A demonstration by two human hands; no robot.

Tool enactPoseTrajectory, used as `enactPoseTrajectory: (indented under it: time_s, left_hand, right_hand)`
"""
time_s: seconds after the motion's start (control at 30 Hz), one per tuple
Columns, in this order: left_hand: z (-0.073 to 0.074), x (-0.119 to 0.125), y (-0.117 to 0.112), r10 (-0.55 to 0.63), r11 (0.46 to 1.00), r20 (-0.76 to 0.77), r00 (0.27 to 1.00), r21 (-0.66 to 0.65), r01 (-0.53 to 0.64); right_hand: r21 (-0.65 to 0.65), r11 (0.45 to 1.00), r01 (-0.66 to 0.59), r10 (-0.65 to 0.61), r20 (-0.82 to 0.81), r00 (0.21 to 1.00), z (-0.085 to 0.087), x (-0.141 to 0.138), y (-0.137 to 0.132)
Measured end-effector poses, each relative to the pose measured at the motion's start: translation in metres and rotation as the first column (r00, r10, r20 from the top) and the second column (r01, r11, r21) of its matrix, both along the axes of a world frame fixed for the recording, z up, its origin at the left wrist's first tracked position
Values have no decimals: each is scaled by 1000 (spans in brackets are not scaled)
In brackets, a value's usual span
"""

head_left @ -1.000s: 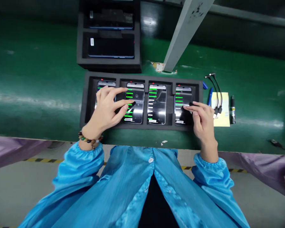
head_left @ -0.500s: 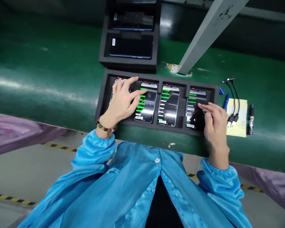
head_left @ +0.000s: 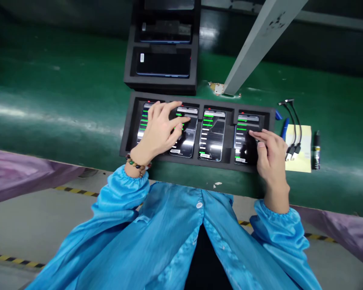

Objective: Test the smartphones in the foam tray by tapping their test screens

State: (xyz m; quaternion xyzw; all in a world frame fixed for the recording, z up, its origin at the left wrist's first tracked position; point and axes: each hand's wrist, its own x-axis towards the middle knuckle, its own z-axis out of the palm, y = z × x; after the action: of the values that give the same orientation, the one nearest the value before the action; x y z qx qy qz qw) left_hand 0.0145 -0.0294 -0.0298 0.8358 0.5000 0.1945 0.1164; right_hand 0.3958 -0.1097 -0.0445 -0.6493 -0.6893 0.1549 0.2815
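Several lit smartphones lie face up in the compartments of a black foam tray (head_left: 226,166). My left hand (head_left: 160,131) is open, its index finger stretched over the screen of the second phone (head_left: 184,141) from the left. Part of the leftmost phone (head_left: 143,123) is hidden behind that hand. The third phone (head_left: 212,135) shows green and white text lines, with no hand on it. At the rightmost phone (head_left: 243,141), my right hand (head_left: 270,155) is open, fingertips at the right part of the screen. Whether the fingertips touch the glass, I cannot tell.
Behind stands another black foam tray (head_left: 160,83) with dark-screened phones (head_left: 165,64). A grey metal post (head_left: 254,52) rises from the green table (head_left: 63,108). To the right lie short black cables (head_left: 295,133) on yellow paper (head_left: 305,153), a blue pen (head_left: 285,128) and a black marker-like tube (head_left: 317,151).
My left hand has shifted slightly right across the second phone, uncovering more of the leftmost one. My right hand stays at the rightmost phone. The whole view has shifted slightly.
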Motion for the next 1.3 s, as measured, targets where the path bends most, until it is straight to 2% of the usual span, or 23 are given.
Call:
enactPoseTrajectory:
  time_s: [0.13,0.23,0.5,0.6,0.73,0.83,0.93,1.07,1.2,1.3]
  left_hand:
    - [3,28,-6,-167,986,-9,986,-10,167]
    - [5,42,-12,-233,972,-28,972,-30,232]
    - [2,40,-24,-223,974,-27,975,-44,221]
    - [2,24,-25,-130,991,26,991,13,129]
    - [7,-18,-28,85,994,110,990,61,-92]
    - [8,-51,-34,186,979,148,971,50,-195]
    - [6,-74,-42,250,965,162,955,43,-259]
    - [0,-92,-50,304,949,173,937,33,-314]
    - [-5,-107,-54,339,935,179,924,45,-352]
    - [-8,-117,-57,347,931,178,921,56,-362]
  right_hand:
    - [-3,1000,2,-2,0,1000,0,0,0]
    - [-6,1000,4,-4,2,1000,0,0,0]
    - [15,1000,-3,2,40,999,-1,2,-1]
    - [23,1000,-19,18,68,998,1,2,-3]
    - [20,999,-32,29,98,995,7,-13,-2]
    - [11,989,-149,147,70,987,10,-39,3]
    - [-31,962,-270,271,57,961,12,-66,9]
    - [-44,953,-300,302,63,951,14,-101,16]
    - [-61,897,-438,441,52,896,18,-140,24]
    - [-38,882,-470,472,46,880,19,-153,27]
